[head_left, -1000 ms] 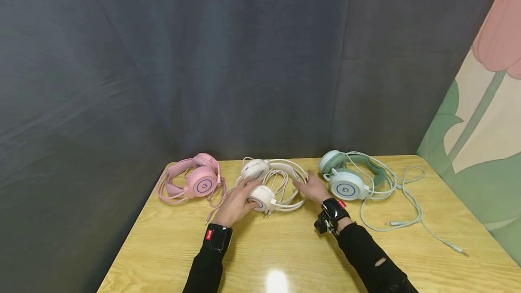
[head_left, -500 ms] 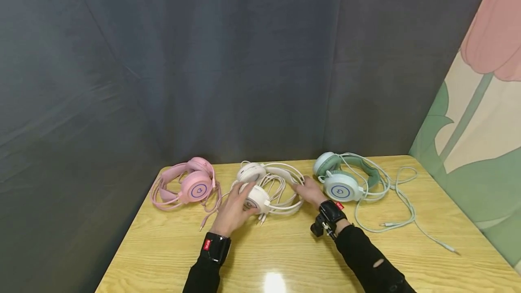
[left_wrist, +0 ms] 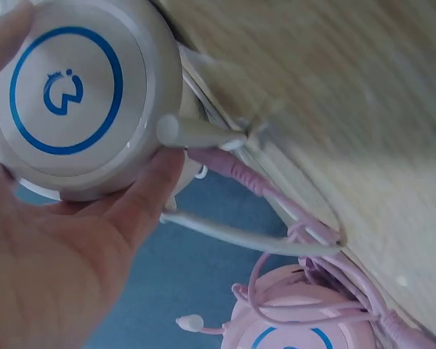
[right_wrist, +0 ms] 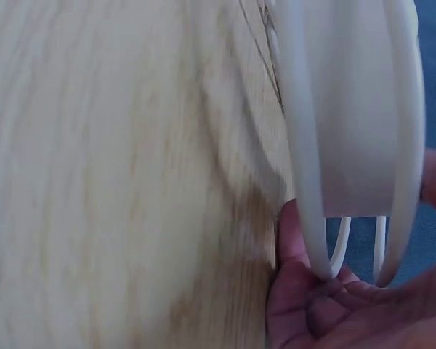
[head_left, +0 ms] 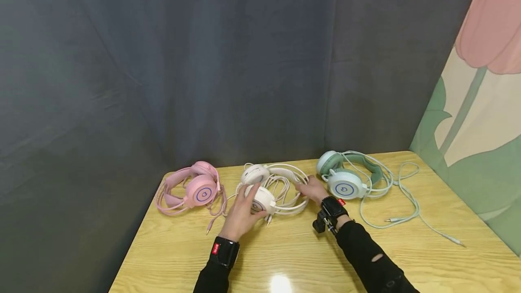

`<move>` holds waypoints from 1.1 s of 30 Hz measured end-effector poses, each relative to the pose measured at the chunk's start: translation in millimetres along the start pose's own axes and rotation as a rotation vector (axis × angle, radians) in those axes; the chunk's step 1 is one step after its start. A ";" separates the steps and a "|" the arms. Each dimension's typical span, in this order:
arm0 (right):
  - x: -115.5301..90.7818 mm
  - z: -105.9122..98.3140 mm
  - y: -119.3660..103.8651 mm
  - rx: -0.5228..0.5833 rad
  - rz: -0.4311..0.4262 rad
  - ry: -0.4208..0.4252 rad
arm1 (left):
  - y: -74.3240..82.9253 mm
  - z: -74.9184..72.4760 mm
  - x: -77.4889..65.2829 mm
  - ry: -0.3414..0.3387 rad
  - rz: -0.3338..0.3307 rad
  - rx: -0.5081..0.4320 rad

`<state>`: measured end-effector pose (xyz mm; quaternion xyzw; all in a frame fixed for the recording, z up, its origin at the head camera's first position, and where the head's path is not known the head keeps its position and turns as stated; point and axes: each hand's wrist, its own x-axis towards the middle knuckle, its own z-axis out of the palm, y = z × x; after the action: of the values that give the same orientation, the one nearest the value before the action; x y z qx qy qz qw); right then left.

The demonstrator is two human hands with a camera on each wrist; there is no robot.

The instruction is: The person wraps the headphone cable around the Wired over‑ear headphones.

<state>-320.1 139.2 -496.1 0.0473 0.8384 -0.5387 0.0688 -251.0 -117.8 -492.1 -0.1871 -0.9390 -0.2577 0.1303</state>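
Note:
White headphones [head_left: 285, 172] lie on their side on the wooden table, earcups to the left, headband curving to the right. A bundle of white cable [head_left: 278, 186] sits inside the band's loop. My left hand [head_left: 240, 218] grips the near earcup [left_wrist: 67, 91] between thumb and fingers; in the left wrist view its face shows a blue ring and logo. At the other end, my right hand [head_left: 312, 189] holds the headband [right_wrist: 360, 109], fingers under its two thin white bows and thumb on the other side. Part of the right fingers is hidden behind the band.
Pink headphones [head_left: 202, 190] with their cable stand to the left, their plug [head_left: 209, 227] pointing forward. Right of the white pair are mint-green headphones [head_left: 345, 184], with a loose mint cable [head_left: 417, 207] trailing across the table [head_left: 325, 266]. A dark curtain [head_left: 244, 67] hangs behind.
My left hand's fingers have moved from between the earcups to around the near earcup. The right hand keeps its hold on the headband. The head view has shifted slightly.

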 end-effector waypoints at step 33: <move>6.7 10.2 -14.2 0.641 0.241 0.096 | 34.1 29.2 -10.5 -0.020 -0.015 0.332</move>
<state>-328.3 124.1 -488.7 0.1902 0.6174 -0.7597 0.0741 -231.6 -78.0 -505.1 -0.1585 -0.9712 -0.0980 0.1482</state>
